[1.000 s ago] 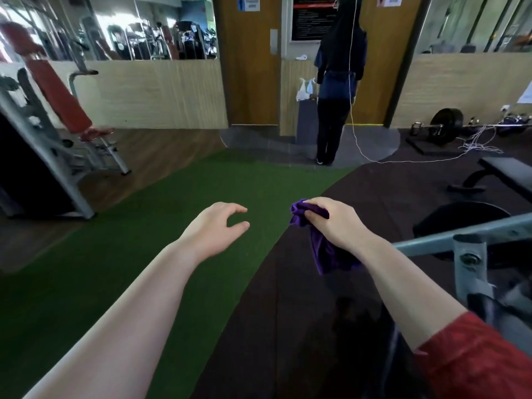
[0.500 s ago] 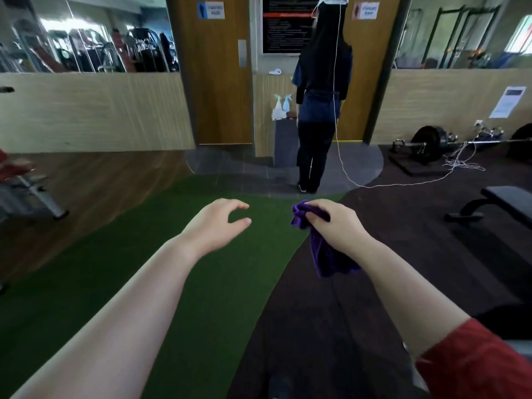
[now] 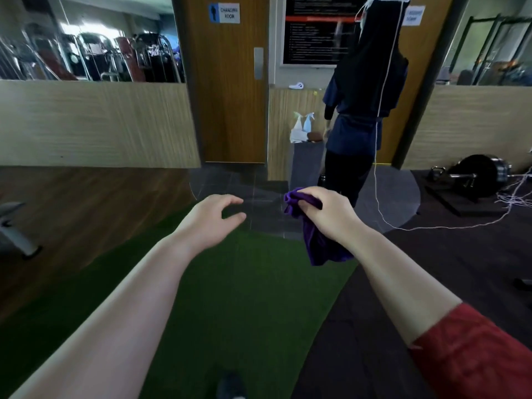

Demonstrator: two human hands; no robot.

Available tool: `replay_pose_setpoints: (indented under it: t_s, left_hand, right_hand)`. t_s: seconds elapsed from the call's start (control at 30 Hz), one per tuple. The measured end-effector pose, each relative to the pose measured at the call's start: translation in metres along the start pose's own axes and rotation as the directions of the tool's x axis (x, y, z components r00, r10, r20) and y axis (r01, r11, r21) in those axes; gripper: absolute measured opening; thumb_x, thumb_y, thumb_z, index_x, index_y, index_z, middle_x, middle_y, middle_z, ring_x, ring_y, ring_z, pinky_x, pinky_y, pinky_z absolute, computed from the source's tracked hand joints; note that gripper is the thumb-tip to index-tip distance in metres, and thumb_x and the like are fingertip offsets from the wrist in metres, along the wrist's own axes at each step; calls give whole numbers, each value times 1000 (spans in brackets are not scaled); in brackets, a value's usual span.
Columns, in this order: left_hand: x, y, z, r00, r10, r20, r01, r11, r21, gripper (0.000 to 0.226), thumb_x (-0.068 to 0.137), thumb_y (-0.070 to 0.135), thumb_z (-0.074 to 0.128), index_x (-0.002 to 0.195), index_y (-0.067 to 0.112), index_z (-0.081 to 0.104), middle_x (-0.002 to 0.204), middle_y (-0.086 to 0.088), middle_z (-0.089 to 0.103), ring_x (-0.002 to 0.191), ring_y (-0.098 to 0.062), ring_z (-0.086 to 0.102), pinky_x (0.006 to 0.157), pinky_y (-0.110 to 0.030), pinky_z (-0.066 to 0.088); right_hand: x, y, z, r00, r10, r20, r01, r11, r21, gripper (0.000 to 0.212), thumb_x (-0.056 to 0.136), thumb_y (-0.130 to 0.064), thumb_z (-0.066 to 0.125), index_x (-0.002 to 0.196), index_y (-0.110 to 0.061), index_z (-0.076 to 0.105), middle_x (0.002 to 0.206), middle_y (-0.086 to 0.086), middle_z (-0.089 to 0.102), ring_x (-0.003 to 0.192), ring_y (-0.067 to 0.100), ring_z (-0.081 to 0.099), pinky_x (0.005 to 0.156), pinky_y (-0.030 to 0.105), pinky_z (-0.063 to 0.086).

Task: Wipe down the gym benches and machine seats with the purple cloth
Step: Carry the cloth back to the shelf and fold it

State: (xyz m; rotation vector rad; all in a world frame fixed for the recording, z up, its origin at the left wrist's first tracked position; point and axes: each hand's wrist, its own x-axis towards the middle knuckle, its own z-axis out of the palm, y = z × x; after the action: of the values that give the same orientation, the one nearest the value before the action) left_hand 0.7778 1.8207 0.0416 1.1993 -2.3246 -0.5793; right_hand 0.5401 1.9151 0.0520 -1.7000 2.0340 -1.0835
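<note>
Your right hand (image 3: 325, 214) is clamped on the purple cloth (image 3: 319, 246), fingers and thumb bunched over its top edge. The rest of it hangs loose below your wrist, in the air above where the green turf (image 3: 230, 312) meets the dark rubber floor (image 3: 431, 269). Your left hand (image 3: 210, 223) holds nothing, its fingers loosely curved and apart from the thumb. It is near the cloth, not touching.

Ahead, a person in dark clothes (image 3: 362, 110) stands back to you, right of the changing room door (image 3: 230, 96). Two spray bottles (image 3: 305, 123) stand beside them. A barbell (image 3: 478, 177) lies on the floor at far right.
</note>
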Motion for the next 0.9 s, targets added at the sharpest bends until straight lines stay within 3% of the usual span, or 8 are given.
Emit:
replay_pose_setpoints:
  t_s: [0.13, 0.27, 0.6, 0.77, 0.9]
  left_hand:
    - [141, -49, 0, 999, 40, -9, -40, 999, -7, 39, 93, 42, 58, 130, 31, 56, 136, 8, 50, 127, -12, 45, 96, -23, 33]
    - [283, -95, -3, 996, 67, 63, -68, 997, 23, 40, 92, 44, 58, 131, 34, 54, 140, 7, 49, 129, -12, 44, 97, -23, 33]
    - [616, -180, 22, 986, 121, 115, -122, 992, 3, 43, 93, 44, 56, 135, 32, 52, 143, 7, 47, 131, -10, 42, 99, -25, 33]
    - [789, -226, 44, 990, 118, 82, -118, 993, -5, 43, 94, 41, 56, 135, 30, 52, 142, 6, 48, 131, -10, 42, 98, -24, 32]
    - [917, -255, 55, 993, 94, 76, -95, 995, 6, 43, 94, 40, 57, 135, 30, 52, 141, 7, 50, 130, -9, 43, 99, -24, 34]
  right_hand:
    - [142, 30, 31, 1000, 5, -18, -5, 1000, 8, 21, 93, -29, 57, 112, -34, 65, 104, -12, 66, 96, 8, 58, 79, 23, 42]
    - [276, 55, 49, 997, 52, -52, -51, 998, 26, 20, 94, -28, 56, 111, -34, 64, 98, -17, 64, 92, 3, 57, 74, 16, 40]
    - [596, 135, 88, 994, 66, -86, -67, 998, -12, 22, 94, -28, 56, 114, -31, 63, 102, -16, 61, 97, 5, 54, 81, 21, 37]
    - [773, 185, 106, 998, 34, -59, -36, 999, -36, 24, 94, -29, 54, 116, -30, 63, 103, -17, 63, 93, 0, 53, 67, 5, 35]
    - [908, 212, 109, 1000, 27, -16, -28, 999, -27, 27, 94, -30, 55, 120, -28, 63, 105, -13, 64, 95, 1, 55, 70, 8, 36]
